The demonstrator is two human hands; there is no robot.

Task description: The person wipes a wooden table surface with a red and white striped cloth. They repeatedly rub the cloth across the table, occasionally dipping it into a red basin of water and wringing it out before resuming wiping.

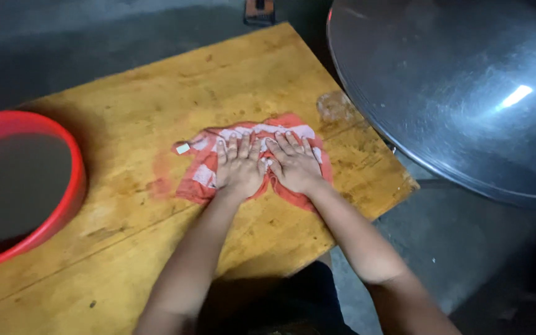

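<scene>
A small orange-red and white cloth lies crumpled on the wooden table, with a little white tag at its left corner. My left hand presses flat on the middle of the cloth, fingers spread and pointing away from me. Right beside it, my right hand also lies flat on the cloth, thumbs nearly touching. Neither hand grips anything. A damp reddish stain marks the wood just left of the cloth.
A red basin filled with dark water sits on the table's left side. A large round shiny metal surface stands at the right, past the table's edge. A wet patch shows near the right edge. Grey floor lies beyond.
</scene>
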